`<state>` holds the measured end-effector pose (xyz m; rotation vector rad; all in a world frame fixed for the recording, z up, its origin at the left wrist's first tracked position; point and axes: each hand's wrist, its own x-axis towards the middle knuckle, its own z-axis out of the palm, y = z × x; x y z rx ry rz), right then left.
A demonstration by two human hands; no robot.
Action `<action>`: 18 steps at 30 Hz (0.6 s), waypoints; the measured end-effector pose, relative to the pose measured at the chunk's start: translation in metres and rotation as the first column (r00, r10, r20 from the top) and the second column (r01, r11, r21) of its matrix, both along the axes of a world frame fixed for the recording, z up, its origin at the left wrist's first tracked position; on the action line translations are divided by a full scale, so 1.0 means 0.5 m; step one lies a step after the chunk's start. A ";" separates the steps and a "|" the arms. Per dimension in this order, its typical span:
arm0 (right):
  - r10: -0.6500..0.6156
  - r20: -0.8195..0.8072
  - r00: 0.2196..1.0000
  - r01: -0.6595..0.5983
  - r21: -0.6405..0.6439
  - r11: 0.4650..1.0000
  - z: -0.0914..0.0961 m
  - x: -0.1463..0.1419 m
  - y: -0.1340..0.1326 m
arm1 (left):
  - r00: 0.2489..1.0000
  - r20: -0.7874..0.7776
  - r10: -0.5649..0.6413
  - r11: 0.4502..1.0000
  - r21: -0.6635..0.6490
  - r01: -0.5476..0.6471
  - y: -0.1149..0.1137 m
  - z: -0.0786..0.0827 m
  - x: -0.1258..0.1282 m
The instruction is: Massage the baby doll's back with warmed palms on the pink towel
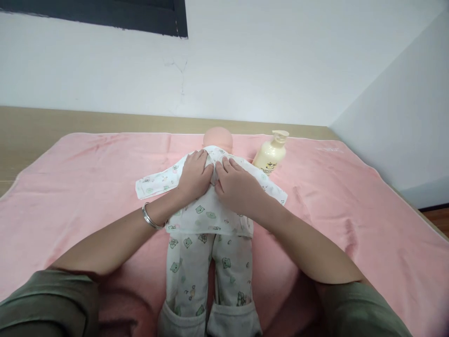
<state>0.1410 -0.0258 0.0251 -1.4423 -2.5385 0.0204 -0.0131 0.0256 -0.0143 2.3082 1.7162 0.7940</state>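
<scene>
A baby doll [217,136] lies on its back or front, I cannot tell which, with its bare rounded head away from me. It wears a white long-sleeved shirt [206,217] with small green prints and matching trousers [226,269] with plain folded-over feet. My left hand [194,174] rests on the upper left of the shirt, fingers stretched out, its thumb near the middle of the upper shirt. Opposite it, my right hand [238,187] lies on the upper right part with fingers slightly spread. Both hands nearly meet at the middle and partly hide the cloth there.
Beside the doll's right-hand sleeve, a cream pump bottle [271,154] leans at a tilt. Everything lies on a pink blanket [87,201] spread over a wooden surface [35,126]. White walls [245,61] rise behind and to the right. A dark frame [140,18] sits at upper left.
</scene>
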 end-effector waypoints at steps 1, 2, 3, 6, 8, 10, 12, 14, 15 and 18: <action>0.021 -0.039 0.999 -0.022 -0.028 0.999 0.013 0.005 0.000 | 0.999 0.035 -0.002 1.000 0.013 0.001 -0.002 -0.006 0.000; 0.025 -0.089 0.996 -0.028 -0.040 0.999 0.025 0.009 0.002 | 0.998 0.064 -0.005 1.000 0.028 0.003 -0.004 -0.012 0.001; 0.013 -0.141 0.990 -0.018 -0.034 0.999 0.035 0.013 0.005 | 0.996 0.088 -0.007 0.999 0.042 0.003 -0.007 -0.016 0.001; -0.046 -0.257 0.965 0.063 0.061 0.996 0.050 0.019 0.012 | 0.990 0.138 -0.017 0.997 0.078 0.006 -0.016 -0.023 0.002; -0.058 -0.309 0.949 0.100 0.121 0.988 0.048 0.017 0.016 | 0.982 0.186 -0.017 0.996 0.088 0.001 -0.020 -0.024 0.003; -0.069 -0.355 0.932 0.134 0.163 0.977 0.033 0.013 0.020 | 0.968 0.249 0.008 0.997 0.075 -0.027 -0.021 -0.024 0.004; -0.088 -0.366 0.927 0.165 0.184 0.969 0.009 0.006 0.029 | 0.952 0.302 0.045 0.997 0.051 -0.063 -0.019 -0.026 0.005; -0.097 -0.310 0.946 0.147 0.143 0.979 -0.019 -0.001 0.041 | 0.941 0.332 0.065 0.996 0.036 -0.082 -0.016 -0.030 0.005; -0.092 -0.271 0.958 0.124 0.105 0.987 -0.031 -0.004 0.048 | 0.938 0.340 0.068 0.996 0.034 -0.084 -0.015 -0.032 0.005; -0.060 -0.231 0.971 0.067 0.025 0.997 -0.043 -0.004 0.059 | 0.933 0.355 0.056 0.996 0.047 -0.078 -0.013 -0.034 0.005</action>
